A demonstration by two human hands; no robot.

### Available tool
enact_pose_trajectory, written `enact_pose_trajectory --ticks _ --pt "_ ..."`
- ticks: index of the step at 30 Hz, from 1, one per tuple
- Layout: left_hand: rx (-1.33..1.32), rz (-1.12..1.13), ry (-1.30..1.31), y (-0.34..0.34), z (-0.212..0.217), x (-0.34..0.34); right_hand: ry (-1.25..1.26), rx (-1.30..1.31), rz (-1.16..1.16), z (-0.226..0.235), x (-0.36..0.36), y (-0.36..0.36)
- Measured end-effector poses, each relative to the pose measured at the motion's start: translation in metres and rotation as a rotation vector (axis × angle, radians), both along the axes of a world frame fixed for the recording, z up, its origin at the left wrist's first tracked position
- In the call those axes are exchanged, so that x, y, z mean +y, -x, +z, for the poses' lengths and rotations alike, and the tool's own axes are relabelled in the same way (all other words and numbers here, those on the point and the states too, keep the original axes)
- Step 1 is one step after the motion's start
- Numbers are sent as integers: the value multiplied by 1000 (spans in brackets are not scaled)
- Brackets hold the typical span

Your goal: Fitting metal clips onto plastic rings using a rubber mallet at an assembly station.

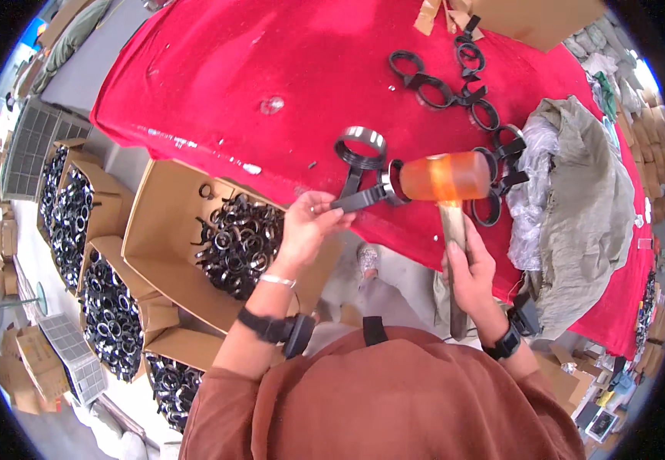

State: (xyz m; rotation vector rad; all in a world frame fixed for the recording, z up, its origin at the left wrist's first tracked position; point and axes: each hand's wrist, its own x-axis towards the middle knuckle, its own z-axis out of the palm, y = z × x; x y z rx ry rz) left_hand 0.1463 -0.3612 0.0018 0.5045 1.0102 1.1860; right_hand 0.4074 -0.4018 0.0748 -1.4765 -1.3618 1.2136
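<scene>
Left hand pinches black ring clamp by its handle over red table. Right hand grips orange-headed mallet, its head touching the clamp's ring.

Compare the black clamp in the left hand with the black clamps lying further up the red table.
The held clamp is pinched by the left hand with the mallet head against it; the loose clamps lie untouched. The held one is alone; the loose ones are strung in a row. All are black rings with a tab.

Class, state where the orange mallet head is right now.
In the head view, right of centre, the orange mallet head hovers over the red table, beside the black ring clamp.
</scene>
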Motion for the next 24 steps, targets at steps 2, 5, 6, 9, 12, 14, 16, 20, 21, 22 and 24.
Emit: enact_pose_trajectory --ticks 2,5,6,9,12,14,16,20,21,22,24 --pt "-18 17 -14 -3 -9 4 -37 -39 54 -15 1 13" --pt "148 -49 -40 -8 -3 25 -29 17 -50 -17 15 30" --pt "233 -116 -63 -5 -2 39 -3 -6 -81 -17 22 35" --pt "725 -355 -160 -9 19 70 -21 -49 -97 -12 34 35" --pt "1325 -586 -244 -25 47 66 11 -58 -90 -10 29 27" --pt "1523 -597 -305 -35 50 48 15 -38 -86 -12 19 23" --pt "1378 -596 -264 -36 51 30 50 37 -55 -5 9 24" --pt "1027 -607 -150 -24 21 -13 20 3 -44 -7 -13 17" --pt "1028 -608 -145 -18 3 -20 25 5 -42 -10 -16 18" --pt "929 -557 -184 -12 -18 -26 35 -38 -22 -16 -18 19" --pt "735 -501 -211 -9 -35 -29 77 -83 2 -18 -22 24"
